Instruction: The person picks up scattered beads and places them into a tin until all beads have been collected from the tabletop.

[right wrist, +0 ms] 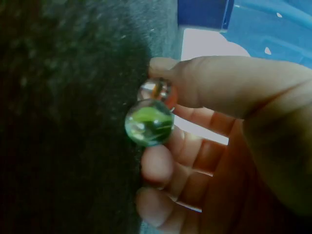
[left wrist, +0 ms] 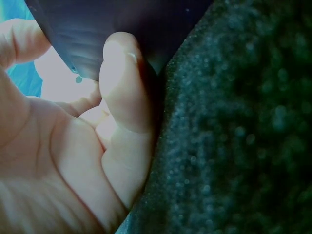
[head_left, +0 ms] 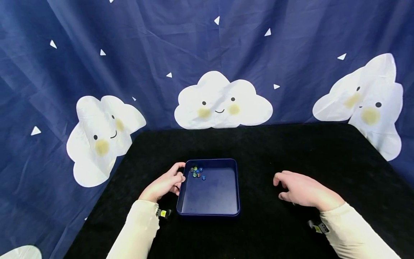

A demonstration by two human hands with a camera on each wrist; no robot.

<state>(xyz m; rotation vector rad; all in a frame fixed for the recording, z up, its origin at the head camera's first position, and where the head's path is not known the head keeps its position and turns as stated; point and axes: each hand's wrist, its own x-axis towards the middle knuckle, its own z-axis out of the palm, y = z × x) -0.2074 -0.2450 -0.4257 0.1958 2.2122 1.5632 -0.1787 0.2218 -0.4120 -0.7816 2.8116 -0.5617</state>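
Observation:
A dark blue square tray (head_left: 210, 194) sits on the black cloth, with several glass marbles (head_left: 198, 172) grouped in its far left corner. My left hand (head_left: 165, 183) grips the tray's left side, thumb at the rim; in the left wrist view its fingers (left wrist: 124, 83) lie against the outer wall. Off to the right, my right hand (head_left: 302, 189) is low over the cloth, fingers loosely bent and thumb apart. The right wrist view has a green marble (right wrist: 149, 122) and an orange-streaked marble (right wrist: 155, 90) near its fingertips; whether they touch is unclear.
A black cloth (head_left: 258, 151) covers the table. Behind it hangs a blue curtain (head_left: 145, 36) with white clouds. Small wrist cameras are strapped at both sleeves.

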